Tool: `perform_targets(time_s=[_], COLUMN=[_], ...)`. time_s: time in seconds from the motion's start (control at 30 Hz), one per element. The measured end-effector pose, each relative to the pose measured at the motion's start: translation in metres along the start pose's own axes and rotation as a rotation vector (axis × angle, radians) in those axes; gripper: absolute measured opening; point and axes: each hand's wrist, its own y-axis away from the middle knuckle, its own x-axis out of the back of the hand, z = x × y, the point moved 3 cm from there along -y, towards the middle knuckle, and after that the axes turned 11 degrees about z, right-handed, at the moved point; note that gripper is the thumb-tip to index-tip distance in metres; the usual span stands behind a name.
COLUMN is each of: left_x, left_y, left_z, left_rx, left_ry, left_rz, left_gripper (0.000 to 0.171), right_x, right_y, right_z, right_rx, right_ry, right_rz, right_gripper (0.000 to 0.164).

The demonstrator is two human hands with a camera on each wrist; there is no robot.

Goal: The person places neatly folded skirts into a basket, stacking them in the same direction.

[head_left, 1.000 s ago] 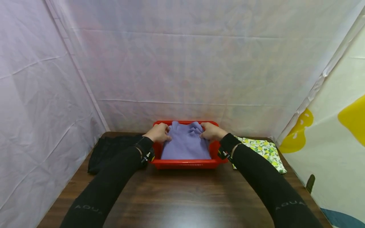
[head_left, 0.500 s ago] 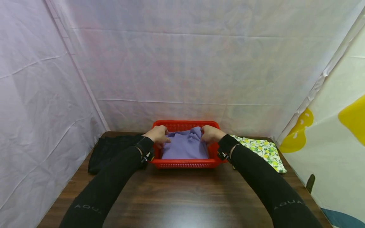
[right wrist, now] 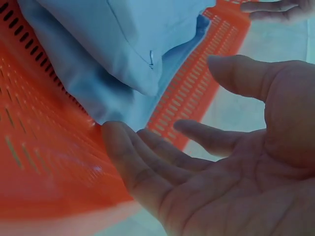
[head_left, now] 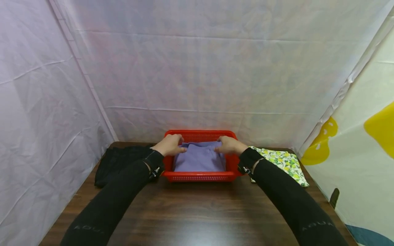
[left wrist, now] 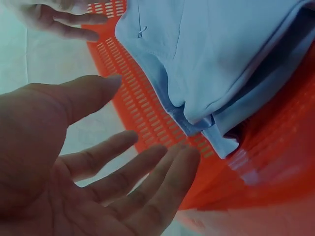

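A folded lavender garment (head_left: pixel 200 159) lies inside a red perforated plastic basket (head_left: pixel 200 176), near the basket's middle. My left hand (head_left: pixel 170 145) hovers over the left side of the basket, its fingers spread and holding nothing. Over the opposite side, my right hand (head_left: pixel 231 145) is likewise spread and holds nothing. In both wrist views the garment (left wrist: pixel 206 54) looks pale blue, with seams and small stitches showing. A gap separates the left fingers from the cloth in the left wrist view. The right fingertips (right wrist: pixel 115 135) come close to a lower corner of the garment; contact cannot be told.
Left of the basket lies a black folded cloth (head_left: pixel 120 164), partly behind the left sleeve. A white cloth with a lemon print (head_left: pixel 286 164) lies to the right. All stand on a dark wooden table (head_left: pixel 197 208), with a white sheet (head_left: pixel 197 75) hanging behind.
The garment's raised far edge has come down and lies flatter in the basket. Both hands have released the garment, and their fingers have spread.
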Motion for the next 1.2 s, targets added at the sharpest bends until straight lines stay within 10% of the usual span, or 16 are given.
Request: perform_targets(time_s=[0.43,1.2], left_x=[0.012,0.008], left_y=[0.028,0.075], left_z=[0.011,-0.017], left_rx=[-0.109,-0.082], left_ry=[-0.144,-0.187], left_rz=[0.102,0.163], left_gripper=[0.061,0.090], right_x=[0.084,0.072], right_y=[0.131,0.186], right_z=[-0.102,-0.073], right_rx=[0.189,0.248], right_ry=[-0.032,0.063], right_rz=[0.094,0.353], right_gripper=[0.064,0.073])
